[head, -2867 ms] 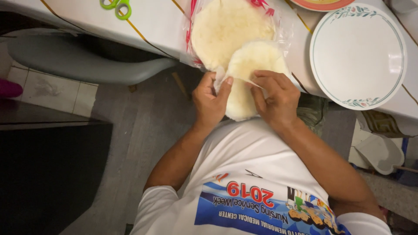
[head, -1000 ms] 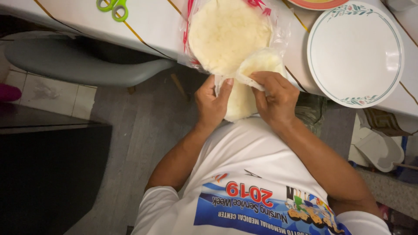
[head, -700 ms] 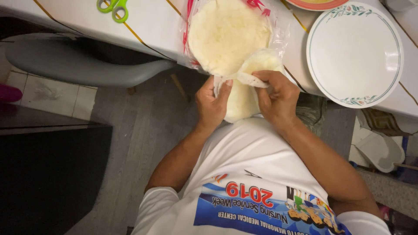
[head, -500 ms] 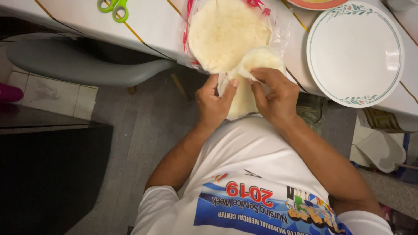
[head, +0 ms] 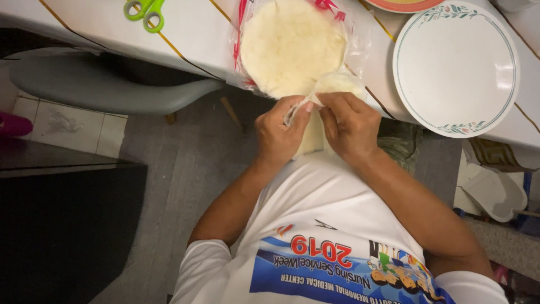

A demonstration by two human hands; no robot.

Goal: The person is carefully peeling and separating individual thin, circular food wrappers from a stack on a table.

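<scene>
Right now both hands, left (head: 279,133) & right (head: 350,125), pinch a pale, round, floppy tortilla (head: 322,115) at its upper edge, just off the white table's (head: 185,34) rim. Likely v. light, soft, tears easily; best held w/ fingertips spread along the rim, beside the clear plastic bag of tortillas (head: 292,45).

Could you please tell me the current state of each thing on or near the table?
Tortilla bag: open at the near end, flat on the table.
Pulled tortilla: partly out, pinched by left hand and right hand.
White plate: bare, upright.
Green scissors: lying untouched.
Grey chair: unoccupied.
</scene>
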